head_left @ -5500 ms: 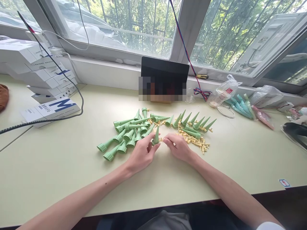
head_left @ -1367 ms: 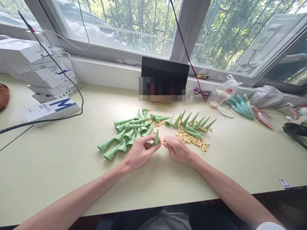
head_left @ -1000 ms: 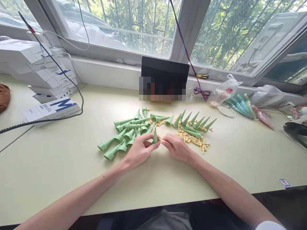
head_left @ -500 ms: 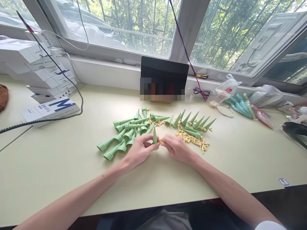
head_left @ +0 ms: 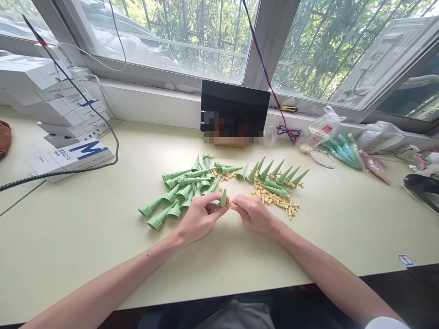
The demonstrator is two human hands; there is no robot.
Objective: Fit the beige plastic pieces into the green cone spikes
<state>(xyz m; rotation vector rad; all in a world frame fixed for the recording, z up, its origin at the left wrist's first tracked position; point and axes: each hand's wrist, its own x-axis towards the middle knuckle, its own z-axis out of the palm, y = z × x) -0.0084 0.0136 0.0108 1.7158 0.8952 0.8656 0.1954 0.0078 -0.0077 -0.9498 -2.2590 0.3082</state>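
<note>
green and tip up, one cone [head_left: 223, 198] stands well in front of the black screen [head_left: 235, 103], pinched between thumb and fingers of the left hand [head_left: 199, 214]. the right hand [head_left: 255, 212], also before the screen, grips a small yellow piece [head_left: 230, 204] at the cone's side (whether they are joined, i cannot tell). loose green cones [head_left: 188, 181] lie in front-left of the screen, a yellow heap [head_left: 274, 199] front-right.
</note>
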